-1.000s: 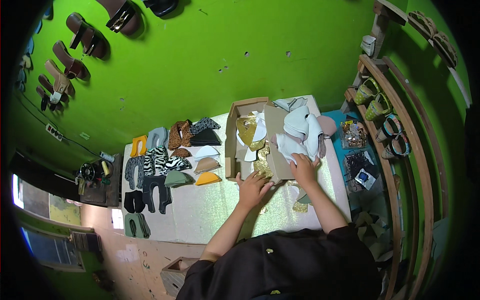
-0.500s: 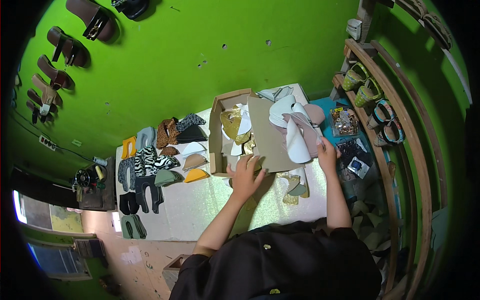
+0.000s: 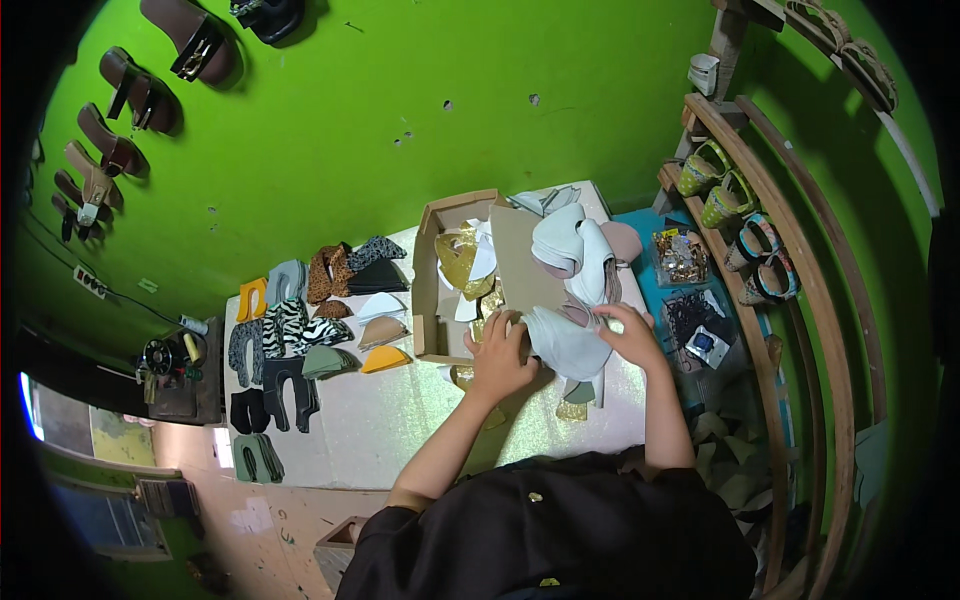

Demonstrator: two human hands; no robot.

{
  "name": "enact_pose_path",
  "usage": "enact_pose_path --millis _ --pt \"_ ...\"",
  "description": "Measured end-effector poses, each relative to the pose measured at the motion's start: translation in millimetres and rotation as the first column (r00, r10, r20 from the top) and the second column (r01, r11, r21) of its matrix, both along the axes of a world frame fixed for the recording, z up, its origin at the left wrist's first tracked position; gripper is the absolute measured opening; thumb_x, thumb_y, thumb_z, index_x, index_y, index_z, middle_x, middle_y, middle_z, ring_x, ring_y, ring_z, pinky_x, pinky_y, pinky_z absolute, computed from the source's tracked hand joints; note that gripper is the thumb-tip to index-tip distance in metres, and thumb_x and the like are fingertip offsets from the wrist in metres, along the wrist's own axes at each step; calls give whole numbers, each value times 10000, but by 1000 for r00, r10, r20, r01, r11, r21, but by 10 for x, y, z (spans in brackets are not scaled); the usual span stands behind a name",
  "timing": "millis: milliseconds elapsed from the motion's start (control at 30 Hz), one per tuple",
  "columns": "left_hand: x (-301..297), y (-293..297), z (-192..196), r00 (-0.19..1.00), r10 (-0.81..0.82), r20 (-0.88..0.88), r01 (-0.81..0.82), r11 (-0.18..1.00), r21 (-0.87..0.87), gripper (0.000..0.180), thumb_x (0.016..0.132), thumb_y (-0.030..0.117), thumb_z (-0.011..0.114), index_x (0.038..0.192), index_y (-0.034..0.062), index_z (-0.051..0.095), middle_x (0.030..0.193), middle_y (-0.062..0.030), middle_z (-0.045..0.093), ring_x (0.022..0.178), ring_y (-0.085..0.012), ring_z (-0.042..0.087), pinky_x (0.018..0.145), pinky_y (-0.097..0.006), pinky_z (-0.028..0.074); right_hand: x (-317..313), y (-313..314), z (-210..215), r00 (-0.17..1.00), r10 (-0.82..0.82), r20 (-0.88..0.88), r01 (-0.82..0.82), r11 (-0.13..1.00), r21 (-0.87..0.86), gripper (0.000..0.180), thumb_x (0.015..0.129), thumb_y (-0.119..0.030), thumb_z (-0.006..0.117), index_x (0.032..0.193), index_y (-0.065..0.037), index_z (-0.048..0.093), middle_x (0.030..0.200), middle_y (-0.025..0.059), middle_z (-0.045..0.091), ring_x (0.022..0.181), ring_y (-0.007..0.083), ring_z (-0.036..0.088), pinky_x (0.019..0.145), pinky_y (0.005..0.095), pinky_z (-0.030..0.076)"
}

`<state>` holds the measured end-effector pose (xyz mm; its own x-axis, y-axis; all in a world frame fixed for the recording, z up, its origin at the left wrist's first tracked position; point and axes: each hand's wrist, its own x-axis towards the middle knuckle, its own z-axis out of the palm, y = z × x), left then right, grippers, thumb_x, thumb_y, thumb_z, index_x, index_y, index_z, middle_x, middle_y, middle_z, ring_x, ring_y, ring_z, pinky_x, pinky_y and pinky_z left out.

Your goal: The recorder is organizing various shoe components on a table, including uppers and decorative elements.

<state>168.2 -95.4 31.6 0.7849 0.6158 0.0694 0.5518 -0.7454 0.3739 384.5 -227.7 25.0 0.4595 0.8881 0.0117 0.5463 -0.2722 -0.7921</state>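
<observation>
My left hand (image 3: 500,365) has its fingers apart at the near edge of a cardboard box (image 3: 427,300), its thumb side close to a pale grey cut piece (image 3: 565,343). My right hand (image 3: 632,338) grips that piece at its right edge; the piece is curved and looks like shoe-upper material. Gold and white cut pieces (image 3: 462,258) lie inside the box. On its brown flap (image 3: 518,262) and to the right rest more pale grey and pinkish pieces (image 3: 560,240). Green and gold scraps (image 3: 577,400) lie on the table below my hands.
Stacks of cut pieces, zebra (image 3: 288,325), leopard (image 3: 328,275), black, green and yellow (image 3: 387,359), cover the left of the pale table (image 3: 390,430). Clear tubs of trimmings (image 3: 680,257) stand at right beside a wooden rack (image 3: 800,220) with sandals. More sandals (image 3: 195,45) hang on the green wall.
My right hand has moved left and down, bringing a pale grey piece toward my left hand. The pieces on the flap have shifted. My left hand stays near the box edge.
</observation>
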Motion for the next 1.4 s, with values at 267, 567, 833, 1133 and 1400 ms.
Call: enact_pose_path --millis 267,567,833,1133,1400 --pt "30 245 -85 942 211 260 -201 977 -65 660 760 343 604 1325 96 367 1352 -144 341 1291 -294 288 978 -632 103 -94 986 122 951 -109 289 115 993 -3 383 718 -252 653 1088 -181 581 1121 30 556 1132 224 445 973 545 175" --pt "361 468 -139 985 106 134 -111 993 32 625 793 326 569 1363 168 365 1417 -124 313 1329 -303 253 979 -646 116 490 2385 -360 814 -135 565 203 977 -58 467 712 -240 636 1158 -136 550 1158 53 543 1140 234 434 958 552 216" --pt "376 488 -164 986 167 -8 -167 977 -130 624 777 345 556 1356 201 375 1467 -102 248 1358 -302 221 951 -694 141 976 2714 -590 830 -293 474 501 766 -404 863 681 -442 692 1378 -111 306 1373 208 327 1272 332 300 1014 523 166" --pt "442 559 -203 986 168 1 -162 951 -263 592 759 361 588 1311 195 454 1479 -158 216 1373 -336 171 972 -680 34 1288 2962 -1038 839 -469 275 487 873 4 760 626 -224 741 1296 -77 411 1203 167 553 1073 320 548 884 511 300" --pt "406 539 -194 983 184 -29 -185 948 -260 579 763 367 583 1303 197 459 1478 -161 210 1375 -333 160 964 -694 69 1026 2728 -695 933 -234 272 170 956 238 252 637 49 581 795 -119 683 956 76 650 918 263 602 813 369 404"
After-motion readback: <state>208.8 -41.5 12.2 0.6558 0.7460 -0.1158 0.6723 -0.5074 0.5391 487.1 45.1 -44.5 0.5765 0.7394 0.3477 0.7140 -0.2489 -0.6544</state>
